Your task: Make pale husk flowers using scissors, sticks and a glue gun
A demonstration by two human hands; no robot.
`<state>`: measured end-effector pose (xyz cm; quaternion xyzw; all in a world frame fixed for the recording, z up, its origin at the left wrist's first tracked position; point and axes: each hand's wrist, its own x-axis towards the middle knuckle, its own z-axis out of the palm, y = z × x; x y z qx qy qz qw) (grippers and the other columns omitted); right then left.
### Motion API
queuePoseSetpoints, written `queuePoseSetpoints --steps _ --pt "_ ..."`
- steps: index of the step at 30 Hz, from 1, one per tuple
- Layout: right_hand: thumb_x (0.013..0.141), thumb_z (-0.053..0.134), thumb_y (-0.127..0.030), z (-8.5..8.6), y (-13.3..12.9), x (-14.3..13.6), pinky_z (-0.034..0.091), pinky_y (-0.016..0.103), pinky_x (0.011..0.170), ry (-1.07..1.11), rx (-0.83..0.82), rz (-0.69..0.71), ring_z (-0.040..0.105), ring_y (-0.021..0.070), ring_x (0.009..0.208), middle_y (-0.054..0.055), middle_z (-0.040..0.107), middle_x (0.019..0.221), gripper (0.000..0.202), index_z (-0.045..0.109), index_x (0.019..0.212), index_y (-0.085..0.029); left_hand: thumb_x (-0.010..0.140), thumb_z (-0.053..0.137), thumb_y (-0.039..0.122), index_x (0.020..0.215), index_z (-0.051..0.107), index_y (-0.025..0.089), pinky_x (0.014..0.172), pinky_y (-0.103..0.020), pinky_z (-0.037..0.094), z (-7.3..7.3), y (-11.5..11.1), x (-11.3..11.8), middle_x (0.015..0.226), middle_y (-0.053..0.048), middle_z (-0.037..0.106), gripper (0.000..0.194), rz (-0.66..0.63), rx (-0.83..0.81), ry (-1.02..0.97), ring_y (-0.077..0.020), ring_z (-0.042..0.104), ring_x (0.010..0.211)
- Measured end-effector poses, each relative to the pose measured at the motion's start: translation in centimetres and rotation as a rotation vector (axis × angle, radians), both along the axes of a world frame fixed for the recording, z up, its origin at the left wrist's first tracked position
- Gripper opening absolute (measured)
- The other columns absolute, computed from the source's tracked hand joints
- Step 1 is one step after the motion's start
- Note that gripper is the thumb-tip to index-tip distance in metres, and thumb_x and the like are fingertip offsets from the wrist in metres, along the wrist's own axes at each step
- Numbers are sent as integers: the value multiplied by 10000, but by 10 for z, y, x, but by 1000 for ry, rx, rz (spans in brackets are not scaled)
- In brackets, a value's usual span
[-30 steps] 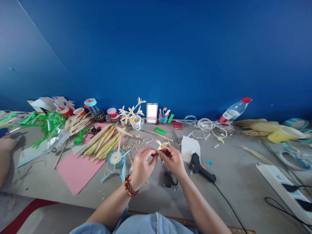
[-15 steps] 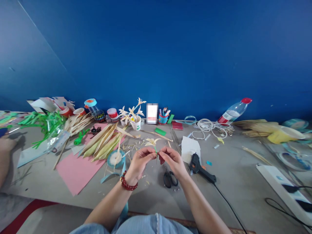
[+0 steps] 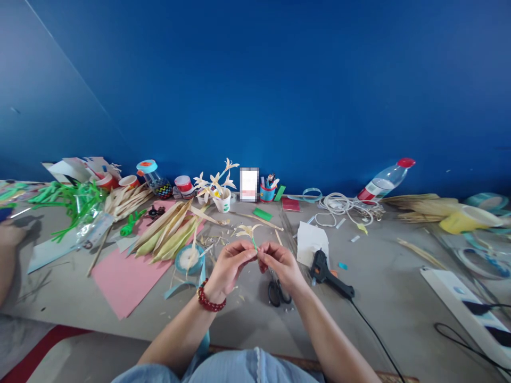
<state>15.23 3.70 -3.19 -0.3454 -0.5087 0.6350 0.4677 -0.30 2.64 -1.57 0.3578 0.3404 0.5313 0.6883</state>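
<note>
My left hand (image 3: pixel 232 266) pinches a green stem (image 3: pixel 254 243) between thumb and forefinger; its pale flower (image 3: pixel 247 230) spreads just above my fingertips, over the grey table (image 3: pixel 255 324); my right hand (image 3: pixel 282 265), fingers curled, meets the left at the stem's lower end; whether it grips, I cannot tell.

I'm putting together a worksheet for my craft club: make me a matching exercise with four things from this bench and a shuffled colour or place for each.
1. Green-stemmed flower
2. Beaded bracelet
3. Glue gun
4. Power strip

A. white, farthest right of the four
B. black, right of the right hand
C. pinched in the left hand
D. red

Pairs: 1-C, 2-D, 3-B, 4-A
</note>
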Motion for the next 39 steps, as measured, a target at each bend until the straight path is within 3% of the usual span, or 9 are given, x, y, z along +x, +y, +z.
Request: queuePoseSetpoints --steps 14,18,22,33,39 --pt "843 672 -401 4 4 6 431 237 538 -71 71 38 485 116 540 -36 530 602 231 617 760 -192 794 709 292 785 720 168 661 -233 438 5 0 -7 790 -33 672 125 126 242 459 -154 581 731" --pt "842 671 -400 6 3 8 425 238 539 -98 79 52 490 117 541 -32 547 602 231 624 759 -190 791 713 325 789 719 160 652 -235 441 8 2 -12 746 -30 675 165 23 146 431 -154 592 711" --pt "840 681 -402 9 3 8 424 236 537 -107 73 74 490 119 551 -27 560 610 233 629 762 -189 811 692 326 787 716 156 676 -241 454 10 3 -14 743 -38 686 174 -21 151 444 -163 611 726" --pt "891 619 -440 11 4 11 429 251 567 -57 47 111 505 126 559 -12 571 610 289 661 783 -174 856 651 340 800 701 159 659 -240 451 9 -2 -11 748 -42 682 195 60 266 582 -167 606 723" --pt "823 696 -387 5 4 9 417 235 557 3 -10 116 507 110 544 -34 548 620 224 623 767 -184 847 660 295 770 702 155 683 -241 451 9 -2 -8 735 -33 667 164 70 267 533 -158 587 728"
